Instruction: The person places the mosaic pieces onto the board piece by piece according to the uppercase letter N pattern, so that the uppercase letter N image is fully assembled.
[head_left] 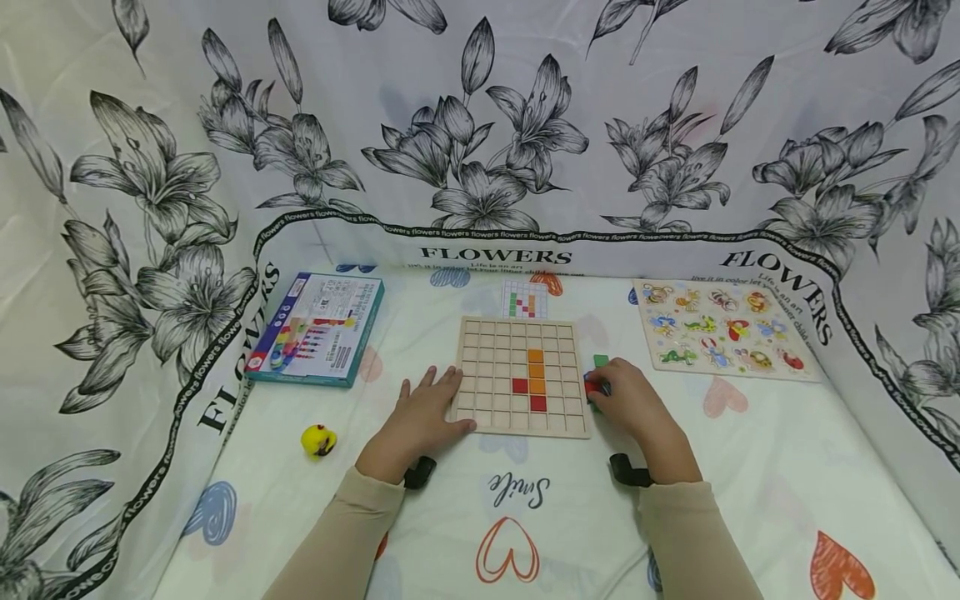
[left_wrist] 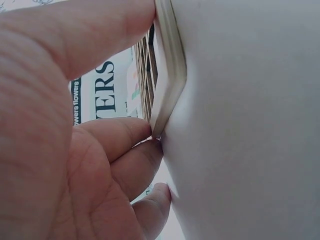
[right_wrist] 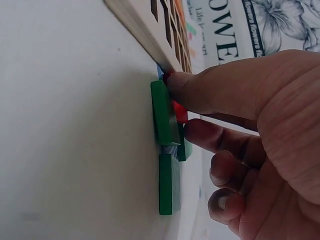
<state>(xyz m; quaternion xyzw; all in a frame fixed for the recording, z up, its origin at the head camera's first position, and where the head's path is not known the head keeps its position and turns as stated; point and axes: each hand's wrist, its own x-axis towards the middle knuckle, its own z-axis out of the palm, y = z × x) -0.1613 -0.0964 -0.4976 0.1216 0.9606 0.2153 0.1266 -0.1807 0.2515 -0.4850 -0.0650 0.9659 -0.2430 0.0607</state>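
Observation:
A wooden grid board (head_left: 487, 417) lies in the middle of the table, with orange squares (head_left: 536, 371) and red squares (head_left: 538, 403) in some cells. My left hand (head_left: 420, 417) rests at its near left corner. The fingers are spread along the left edge and the thumb is on the front edge. Beside the board's right edge, my right hand (head_left: 630, 400) pinches a red block (right_wrist: 180, 112) between thumb and forefinger. Green blocks (right_wrist: 169, 185) lie close under these fingers, and part of the red block is hidden by the thumb.
Behind the board lies a small pattern card (head_left: 525, 298) with coloured squares. A boxed toy (head_left: 315, 329) is at the back left, a yellow toy duck (head_left: 318, 440) in front of it. An insect picture board (head_left: 720, 329) lies at the back right. A floral cloth (head_left: 480, 125) hangs behind.

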